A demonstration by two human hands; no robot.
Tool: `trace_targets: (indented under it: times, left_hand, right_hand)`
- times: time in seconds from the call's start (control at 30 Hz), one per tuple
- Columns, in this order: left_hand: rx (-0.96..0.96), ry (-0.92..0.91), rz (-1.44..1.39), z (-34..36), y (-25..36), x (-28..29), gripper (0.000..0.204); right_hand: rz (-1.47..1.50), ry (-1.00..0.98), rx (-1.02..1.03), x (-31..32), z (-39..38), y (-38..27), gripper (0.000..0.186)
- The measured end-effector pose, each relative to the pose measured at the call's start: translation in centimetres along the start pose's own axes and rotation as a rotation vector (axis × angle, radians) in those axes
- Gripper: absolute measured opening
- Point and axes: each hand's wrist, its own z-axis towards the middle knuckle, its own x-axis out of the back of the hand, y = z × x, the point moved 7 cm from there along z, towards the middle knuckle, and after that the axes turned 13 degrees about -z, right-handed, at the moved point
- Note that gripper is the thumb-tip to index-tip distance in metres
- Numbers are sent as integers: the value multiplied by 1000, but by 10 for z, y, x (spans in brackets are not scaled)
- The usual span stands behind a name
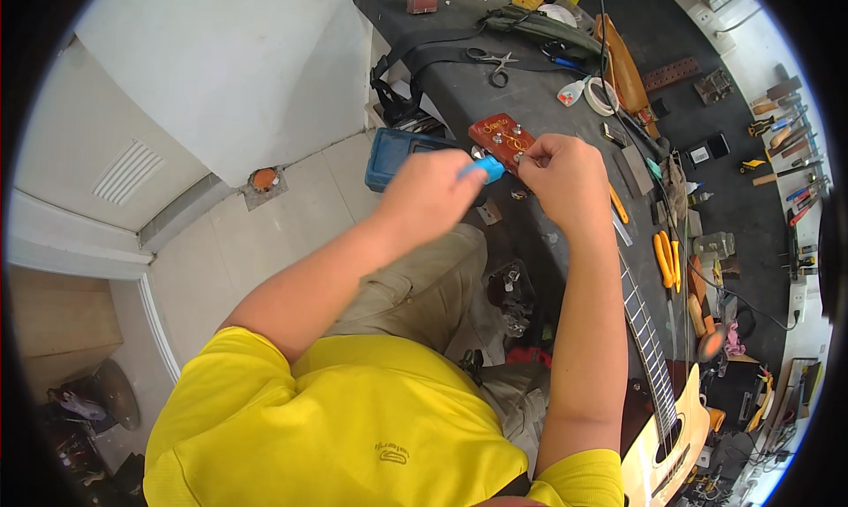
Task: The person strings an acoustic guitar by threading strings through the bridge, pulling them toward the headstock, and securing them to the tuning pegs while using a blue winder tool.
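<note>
You have one guitar on the dark counter. Its pale body sits at the lower right by your right elbow, its neck runs up under your right forearm, and its reddish headstock lies between your two hands. It looks big and awkward rather than heavy: stiff wood with a glossy, slippery finish that marks easily, and thin strings that give. I'd judge the neck the safe place to take it, close behind the headstock, with the body resting on the counter, never by the tuning pegs or strings.

Your right hand is closed narrow, fingertips pinched at the headstock's right edge around a peg or string end; which one is too small to tell.

Your left hand is wrapped firmly around one small blue tool, whose tip sits against the lower end of the headstock. It looks like light, rigid plastic, easy to grip by the handle as you have it.

Counted around you: one blue case on the floor under the counter edge, one pair of scissors, one roll of white tape, and two orange-handled tools beside the neck.
</note>
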Motion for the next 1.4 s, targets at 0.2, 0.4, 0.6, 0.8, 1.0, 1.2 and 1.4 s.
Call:
trace_targets:
  times: [0.2,0.4,0.6,0.8,1.0,1.2,1.4]
  left_hand:
    - [37,-216,271,-15,-19,-24,32]
    - [199,-110,308,16,-22,13,35]
    - [-27,-152,147,8,17,-7,33]
    - [117,-184,521,-1,0,-5,36]
    - [104,-2,137,7,-14,3,33]
    - [57,-82,-34,4,-2,-3,32]
    - [54,-346,398,-4,-8,-19,32]
  right_hand:
    - [6,22,24,2,0,-1,19]
    - [6,14,3,3,-2,-1,20]
    - [-2,12,27,0,-1,1,17]
    - [-46,85,63,3,-4,-1,14]
    - [-34,68,50,3,-4,-4,12]
    - [-32,56,43,3,-5,-5,13]
    - [-40,62,27,2,-4,-4,14]
